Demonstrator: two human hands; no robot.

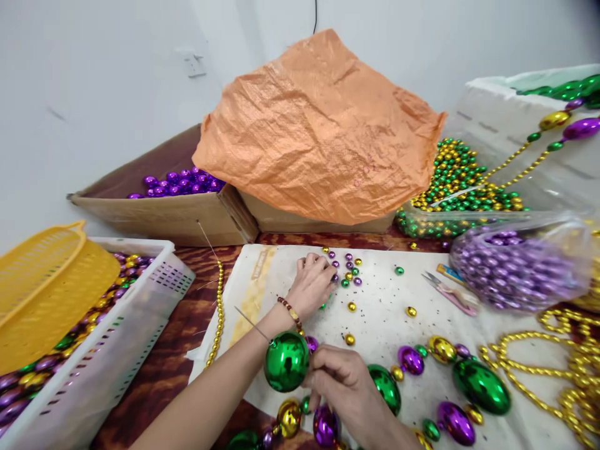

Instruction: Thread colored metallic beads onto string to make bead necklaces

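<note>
Pinched in my right hand (344,378) is the bead strand, gripped right beside a large shiny green ball (287,361). A thin needle (250,323) sticks out of the ball toward the upper left. Part of a purple bead (311,344) shows behind my right fingers. My left hand (312,282), with a beaded bracelet on its wrist, reaches over the white cloth (379,300). Its fingers are curled down at a cluster of small beads (349,269) in purple, gold and green; the fingertips are partly hidden. The strand's big beads (410,360) lie across the cloth's front.
An orange woven sack (323,131) covers cardboard boxes (173,219) behind. At left stands a white basket (154,294) with a yellow basket (51,294). At right lie scissors (452,294), a bag of lilac beads (520,269) and gold bead chains (529,369).
</note>
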